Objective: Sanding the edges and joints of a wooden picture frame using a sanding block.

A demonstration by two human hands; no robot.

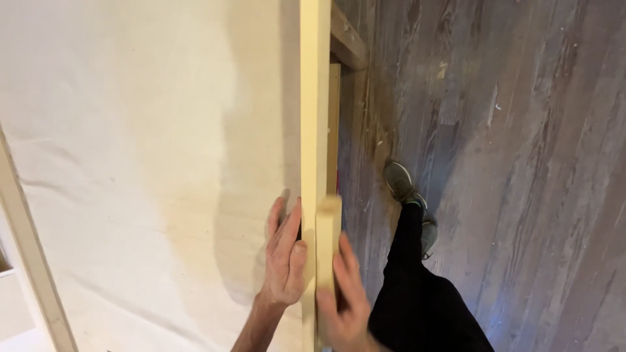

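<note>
We see a grey, wood-grained floor [521, 163] to the right of the hands, with grey shoes [401, 184] and a black trouser leg [417, 287] on it. A pale strip [32, 261] runs far left of them.

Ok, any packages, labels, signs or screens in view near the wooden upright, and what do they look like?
None in view: no package, label, sign or screen.
Only the pale wooden upright, a short wood block held against it by the left hand and right hand, white cloth sheeting and grey plank floor.
</note>
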